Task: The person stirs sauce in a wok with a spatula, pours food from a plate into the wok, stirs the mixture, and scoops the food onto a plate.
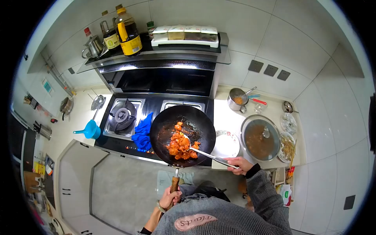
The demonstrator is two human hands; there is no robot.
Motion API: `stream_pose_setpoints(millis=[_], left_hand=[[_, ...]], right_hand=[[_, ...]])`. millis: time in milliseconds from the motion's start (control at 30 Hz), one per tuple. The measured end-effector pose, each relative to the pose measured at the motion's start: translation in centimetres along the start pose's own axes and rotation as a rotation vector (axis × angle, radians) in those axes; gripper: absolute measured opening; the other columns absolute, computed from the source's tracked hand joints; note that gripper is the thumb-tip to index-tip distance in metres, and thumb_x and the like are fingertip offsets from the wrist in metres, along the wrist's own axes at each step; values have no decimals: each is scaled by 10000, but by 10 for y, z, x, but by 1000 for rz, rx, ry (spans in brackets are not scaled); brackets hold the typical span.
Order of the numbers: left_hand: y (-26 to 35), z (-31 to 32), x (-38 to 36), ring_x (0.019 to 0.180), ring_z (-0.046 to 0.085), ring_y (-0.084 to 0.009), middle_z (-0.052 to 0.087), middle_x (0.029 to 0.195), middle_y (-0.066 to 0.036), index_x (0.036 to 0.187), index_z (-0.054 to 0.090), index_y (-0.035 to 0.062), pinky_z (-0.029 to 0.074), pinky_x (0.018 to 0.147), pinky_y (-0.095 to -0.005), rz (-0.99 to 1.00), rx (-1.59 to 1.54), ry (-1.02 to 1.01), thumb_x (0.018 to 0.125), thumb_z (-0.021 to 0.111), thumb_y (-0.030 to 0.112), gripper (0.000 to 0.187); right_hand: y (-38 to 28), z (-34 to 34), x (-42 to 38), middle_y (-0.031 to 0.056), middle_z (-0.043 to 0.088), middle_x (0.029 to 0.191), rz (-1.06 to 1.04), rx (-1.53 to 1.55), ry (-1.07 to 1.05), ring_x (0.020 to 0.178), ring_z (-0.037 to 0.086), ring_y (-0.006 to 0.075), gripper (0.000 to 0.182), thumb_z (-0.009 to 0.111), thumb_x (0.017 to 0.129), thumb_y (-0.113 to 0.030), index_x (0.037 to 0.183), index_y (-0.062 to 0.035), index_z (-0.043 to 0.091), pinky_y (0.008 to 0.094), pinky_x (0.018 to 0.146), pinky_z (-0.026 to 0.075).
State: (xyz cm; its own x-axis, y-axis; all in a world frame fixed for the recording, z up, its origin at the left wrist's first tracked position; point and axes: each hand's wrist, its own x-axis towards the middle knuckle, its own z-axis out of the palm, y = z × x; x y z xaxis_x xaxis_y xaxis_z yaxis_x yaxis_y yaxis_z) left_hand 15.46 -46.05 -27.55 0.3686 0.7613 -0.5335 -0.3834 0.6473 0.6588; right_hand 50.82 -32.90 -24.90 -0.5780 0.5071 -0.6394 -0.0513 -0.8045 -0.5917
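Observation:
A black wok with a wooden handle stands over the right burner of the stove. My left hand is closed round that handle. My right hand grips the end of a metal spatula, whose head is in the wok among red-orange sauced pieces of food. The food lies in the middle and lower part of the wok, with dark sauce smeared on the wall beside it. A blue cloth touches the left side of the wok. Just right of the wok is a white plate.
Right counter: a lidded pan, a metal pot, a plate of shredded food. Left: the other burner, a blue ladle, a strainer. Bottles and a seasoning box stand on the shelf above.

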Motion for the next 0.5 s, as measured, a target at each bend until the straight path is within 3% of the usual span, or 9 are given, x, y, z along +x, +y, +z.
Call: stream_pose_setpoints(millis=[233, 500], left_hand=[[1, 12, 17, 410, 328, -52, 367, 568, 19, 917, 410, 81, 278, 365, -203, -50, -108, 12, 795, 534, 43, 179], [-4, 15, 33, 436, 339, -51, 365, 586, 15, 879, 392, 81, 289, 373, -193, -48, -153, -4, 782, 521, 21, 172]], right_hand=[[5, -19, -37, 23, 480, 700, -92, 146, -29, 387, 265, 10, 449, 427, 916, -170, 1328, -34, 311, 158, 341, 218], [8, -31, -99, 7, 461, 695, -189, 163, 97, 388, 248, 1, 457, 413, 920, -180, 1343, -54, 293, 147, 343, 213]])
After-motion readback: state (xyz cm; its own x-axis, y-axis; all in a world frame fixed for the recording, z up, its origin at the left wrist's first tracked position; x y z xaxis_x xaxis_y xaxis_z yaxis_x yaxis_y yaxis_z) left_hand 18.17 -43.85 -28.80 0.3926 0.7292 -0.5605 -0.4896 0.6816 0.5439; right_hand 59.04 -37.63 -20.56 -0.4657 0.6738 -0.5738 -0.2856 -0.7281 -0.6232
